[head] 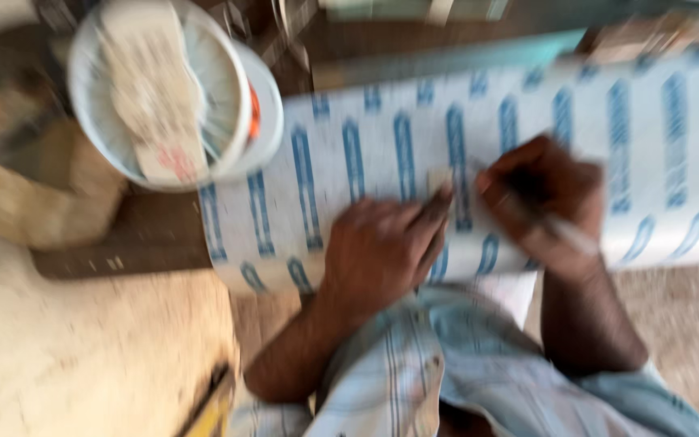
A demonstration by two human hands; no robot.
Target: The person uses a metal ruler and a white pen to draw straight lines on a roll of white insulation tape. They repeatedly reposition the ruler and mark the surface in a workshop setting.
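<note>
Near the sheet's (pixel 479 162) front edge, left hand (pixel 382 247) presses flat, fingers together; right hand (pixel 540 198) grips a blurred pen (pixel 564 231).

White blue-printed sheet (pixel 479 154) across bench

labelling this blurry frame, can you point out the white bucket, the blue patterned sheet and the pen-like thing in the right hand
white bucket (pixel 267 121): head view, on its right rim
blue patterned sheet (pixel 649 146): head view, on a bare stretch right of the hands
pen-like tool (pixel 569 235): head view, on its pale shaft below the right hand (pixel 545 198)
</note>
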